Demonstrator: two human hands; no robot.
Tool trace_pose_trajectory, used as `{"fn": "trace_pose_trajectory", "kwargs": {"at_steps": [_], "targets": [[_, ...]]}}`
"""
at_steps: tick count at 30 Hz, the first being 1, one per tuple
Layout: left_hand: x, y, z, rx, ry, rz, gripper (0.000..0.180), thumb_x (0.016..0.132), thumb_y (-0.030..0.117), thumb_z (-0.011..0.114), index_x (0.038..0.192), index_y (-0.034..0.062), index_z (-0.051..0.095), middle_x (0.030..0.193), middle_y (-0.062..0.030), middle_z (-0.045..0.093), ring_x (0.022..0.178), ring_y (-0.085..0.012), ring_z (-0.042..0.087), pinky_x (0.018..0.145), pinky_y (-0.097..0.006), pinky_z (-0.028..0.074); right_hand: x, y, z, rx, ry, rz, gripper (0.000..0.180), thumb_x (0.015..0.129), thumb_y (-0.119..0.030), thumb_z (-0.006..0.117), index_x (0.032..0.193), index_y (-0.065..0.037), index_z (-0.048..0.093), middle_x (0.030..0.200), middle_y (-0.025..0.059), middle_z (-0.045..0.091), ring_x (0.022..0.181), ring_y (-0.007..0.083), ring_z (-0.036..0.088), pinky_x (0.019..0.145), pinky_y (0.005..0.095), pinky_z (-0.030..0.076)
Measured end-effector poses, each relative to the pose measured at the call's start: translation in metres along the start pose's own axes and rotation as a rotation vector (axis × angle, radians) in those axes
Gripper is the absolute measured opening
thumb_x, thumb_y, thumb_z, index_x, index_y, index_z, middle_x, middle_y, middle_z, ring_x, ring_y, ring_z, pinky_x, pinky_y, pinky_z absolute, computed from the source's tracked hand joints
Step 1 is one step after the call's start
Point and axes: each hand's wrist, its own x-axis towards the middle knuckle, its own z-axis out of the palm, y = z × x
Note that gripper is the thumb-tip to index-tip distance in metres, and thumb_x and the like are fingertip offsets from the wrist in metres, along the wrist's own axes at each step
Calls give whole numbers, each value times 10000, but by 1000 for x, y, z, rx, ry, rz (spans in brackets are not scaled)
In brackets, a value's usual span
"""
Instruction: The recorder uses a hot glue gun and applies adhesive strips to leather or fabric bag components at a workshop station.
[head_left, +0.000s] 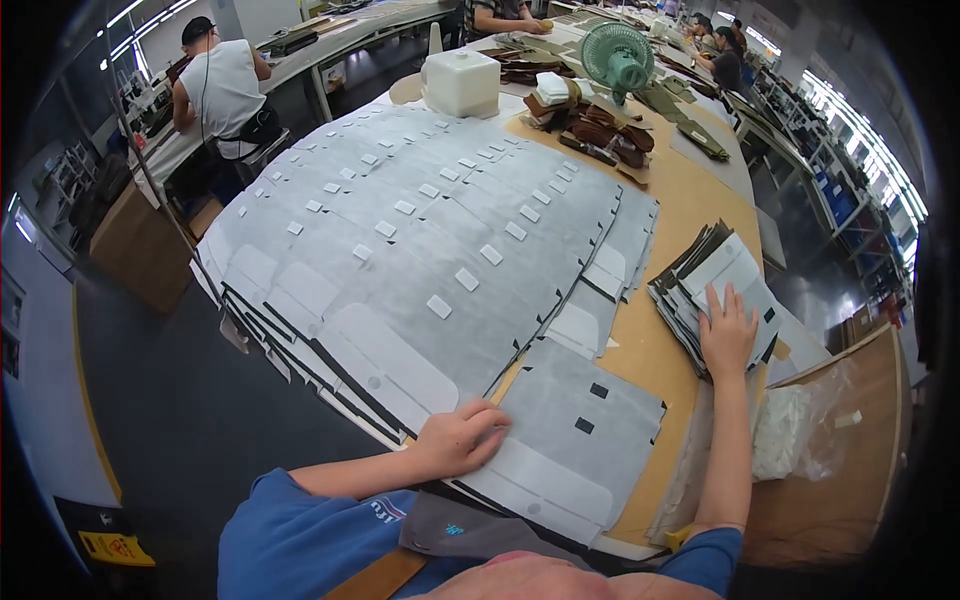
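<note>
The tabletop carries a wide spread of grey panels, overlapped like roof tiles. The overlap appears to leave each small white patch exposed, presumably so that every piece can be reached. The front panel lies nearest the person, flat, with two small black patches showing; its near edge runs along the tabletop's edge, likely to keep it within easy reach.

Left hand: placed at the left side of the front panel. Fingers lie close together, loosely curled and pointing right. From where I stand, I cannot tell whether the fingertips pinch the sheet or merely rest on it.

Right hand: palm down, fingers spread, on the pile of cut pieces at the right of the tabletop. It does not appear to grip; the flat contact probably steadies the top piece. The pile is slightly fanned at its left side, which may make single pieces easier to separate.
</note>
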Motion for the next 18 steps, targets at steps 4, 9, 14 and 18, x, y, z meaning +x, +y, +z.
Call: {"fn": "trace_pose_trajectory", "kwargs": {"at_steps": [4, 9, 14, 18], "targets": [[1, -2, -5, 0, -15, -10, 177, 872, 160, 670, 1044, 140, 633, 1018, -45, 639, 686, -262, 656, 562, -356, 515, 5, 8, 11, 42, 120, 32, 423, 967, -246, 576, 1377, -151, 542, 1342, 103, 606, 1214, 265, 581, 1091, 506, 328], [-4, -5, -4, -58, 49, 10, 191, 876, 152, 667, 1062, 128, 634, 1032, -72, 645, 715, -278, 668, 588, -363, 526, 37, 48, -37, 90, 277, 366, 335, 1037, -246, 478, 1333, -123, 577, 1083, 91, 727, 977, 230, 669, 1039, 473, 389], [-3, -4, -7, -235, 51, 7, 229, 948, 175, 598, 1157, 86, 632, 1052, -77, 682, 644, -228, 637, 561, -318, 500, 17, 11, -162, 303, 524, 107, 332, 1031, -219, 474, 1327, -121, 586, 1128, 105, 719, 1038, 234, 673, 1053, 450, 388], [9, -11, -25, -1080, -332, -534, 521, 1053, 443, 347, 1316, 54, 572, 1112, -83, 693, 517, -90, 345, 471, -211, 317, -61, -31, -217, 599, 604, -315, 300, 970, -153, 532, 1254, -127, 627, 1171, 108, 712, 1147, 271, 648, 1050, 424, 399]]}}
